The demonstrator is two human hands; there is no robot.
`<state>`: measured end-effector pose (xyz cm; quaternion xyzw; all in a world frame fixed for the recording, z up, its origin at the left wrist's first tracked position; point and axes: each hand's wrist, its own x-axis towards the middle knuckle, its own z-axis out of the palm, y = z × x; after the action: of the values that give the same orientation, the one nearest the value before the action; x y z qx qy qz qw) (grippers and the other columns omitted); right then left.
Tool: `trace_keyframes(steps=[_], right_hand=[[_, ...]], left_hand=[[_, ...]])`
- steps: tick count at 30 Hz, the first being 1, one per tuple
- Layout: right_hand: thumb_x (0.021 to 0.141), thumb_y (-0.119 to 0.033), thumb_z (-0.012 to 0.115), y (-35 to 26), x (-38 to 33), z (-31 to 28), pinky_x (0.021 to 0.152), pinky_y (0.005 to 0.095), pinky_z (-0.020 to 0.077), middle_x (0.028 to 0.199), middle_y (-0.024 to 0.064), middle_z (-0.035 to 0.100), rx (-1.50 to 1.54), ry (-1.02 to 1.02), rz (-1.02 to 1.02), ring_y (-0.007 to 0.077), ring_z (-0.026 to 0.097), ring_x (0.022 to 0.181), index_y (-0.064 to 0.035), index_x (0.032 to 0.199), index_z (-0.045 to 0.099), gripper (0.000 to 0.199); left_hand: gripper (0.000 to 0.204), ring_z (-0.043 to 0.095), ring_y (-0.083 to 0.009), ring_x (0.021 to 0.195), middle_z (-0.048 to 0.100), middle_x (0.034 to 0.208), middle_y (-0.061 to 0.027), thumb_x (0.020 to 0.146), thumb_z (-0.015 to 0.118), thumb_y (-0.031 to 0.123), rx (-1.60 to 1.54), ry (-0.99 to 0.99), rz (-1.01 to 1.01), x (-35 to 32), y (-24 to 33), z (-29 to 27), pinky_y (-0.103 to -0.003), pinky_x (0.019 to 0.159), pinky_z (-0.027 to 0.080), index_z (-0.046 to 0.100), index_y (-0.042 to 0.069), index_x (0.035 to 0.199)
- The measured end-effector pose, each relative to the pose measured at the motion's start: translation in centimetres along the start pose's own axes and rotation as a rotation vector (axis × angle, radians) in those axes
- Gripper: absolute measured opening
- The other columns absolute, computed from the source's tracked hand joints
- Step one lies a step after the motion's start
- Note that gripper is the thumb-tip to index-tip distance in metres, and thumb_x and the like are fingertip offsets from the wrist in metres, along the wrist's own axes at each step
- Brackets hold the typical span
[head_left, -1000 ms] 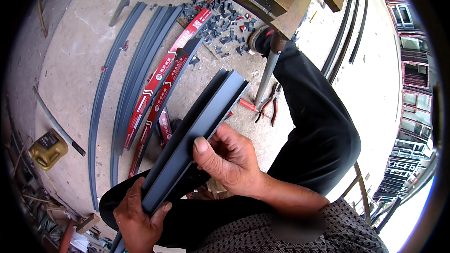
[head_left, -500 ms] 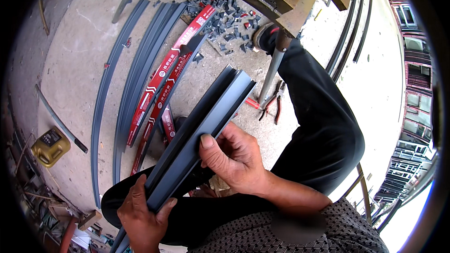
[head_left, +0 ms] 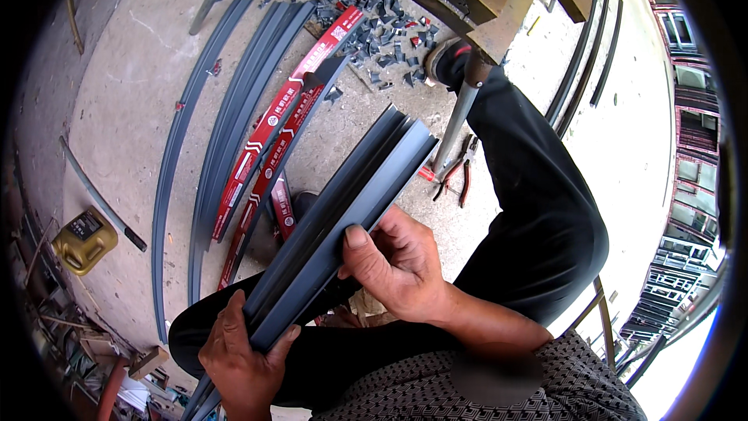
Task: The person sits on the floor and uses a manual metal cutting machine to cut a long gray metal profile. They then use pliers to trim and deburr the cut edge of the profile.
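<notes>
Both hands grip one grey profile bar (head_left: pixel 343 210), which now points steeper toward 1 o'clock than a moment ago. Left hand (head_left: pixel 241 351) clasps its lower end at 7 o'clock; right hand (head_left: pixel 397 265) pinches its edge at centre, above the lap.

Bare concrete floor (head_left: pixel 132 101) lies open at the far left; long grey profiles (head_left: pixel 234 117) and red-wrapped strips (head_left: pixel 284 121) block the middle, running near to far; grey offcuts (head_left: pixel 389 39) litter the far side by a metal bench leg (head_left: pixel 456 117); red-handled pliers (head_left: pixel 460 175) lie just right of it; a yellow canister (head_left: pixel 84 240) stands at the left.
</notes>
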<state>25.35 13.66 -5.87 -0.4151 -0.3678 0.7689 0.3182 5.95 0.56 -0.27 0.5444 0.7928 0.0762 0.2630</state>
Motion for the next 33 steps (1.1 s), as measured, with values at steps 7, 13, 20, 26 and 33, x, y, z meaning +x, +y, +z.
trace_keyframes(steps=[7,13,20,26,33], right_hand=[[0.111,-0.021,0.053,0.2,0.1,-0.4,0.076,0.0268,0.0594,0.107,0.0081,0.072,-0.015,-0.033,-0.063,0.011,0.07,0.086,0.0011,0.128,0.059,0.029],[0.112,-0.016,0.048,0.3,0.0,-1.1,0.078,0.028,0.0595,0.108,0.0102,0.072,-0.022,-0.066,-0.031,0.0127,0.071,0.087,0.0015,0.128,0.059,0.026],[0.11,-0.009,0.043,0.2,0.0,-1.3,0.081,0.0297,0.0592,0.113,0.0126,0.071,-0.01,-0.068,0.045,0.0151,0.07,0.09,0.0028,0.127,0.058,0.026],[0.106,-0.01,0.051,0.6,0.0,-1.0,0.07,0.0266,0.0518,0.089,0.0026,0.064,0.027,-0.003,0.066,0.0068,0.06,0.077,0.001,0.121,0.058,0.019],[0.105,-0.008,0.05,0.8,0.1,-1.1,0.071,0.0275,0.0541,0.091,0.0042,0.065,0.037,0.003,0.067,0.0087,0.062,0.079,0.0016,0.118,0.059,0.018]], left_hand=[[0.073,0.072,-0.0448,0.093,0.071,0.106,-0.0256,0.078,0.09,0.036,-0.002,0.011,-0.029,-0.1,0.6,0.1,-0.047,0.081,0.057,0.059,-0.005,0.13],[0.072,0.073,-0.0436,0.091,0.071,0.106,-0.0245,0.078,0.091,0.035,0.021,0.039,-0.014,-0.2,0.5,0.4,-0.047,0.08,0.058,0.06,-0.005,0.129],[0.07,0.073,-0.0426,0.091,0.072,0.106,-0.0242,0.076,0.092,0.031,0.036,0.093,0.029,-0.2,0.6,0.8,-0.047,0.08,0.058,0.06,-0.005,0.127],[0.07,0.073,-0.0419,0.092,0.072,0.108,-0.0229,0.072,0.094,0.026,0.067,0.127,0.017,-0.5,0.7,1.2,-0.046,0.081,0.057,0.061,-0.003,0.126],[0.07,0.072,-0.0408,0.091,0.071,0.106,-0.0225,0.072,0.095,0.027,0.078,0.118,-0.002,-0.4,0.9,1.2,-0.046,0.08,0.057,0.062,-0.003,0.126]])
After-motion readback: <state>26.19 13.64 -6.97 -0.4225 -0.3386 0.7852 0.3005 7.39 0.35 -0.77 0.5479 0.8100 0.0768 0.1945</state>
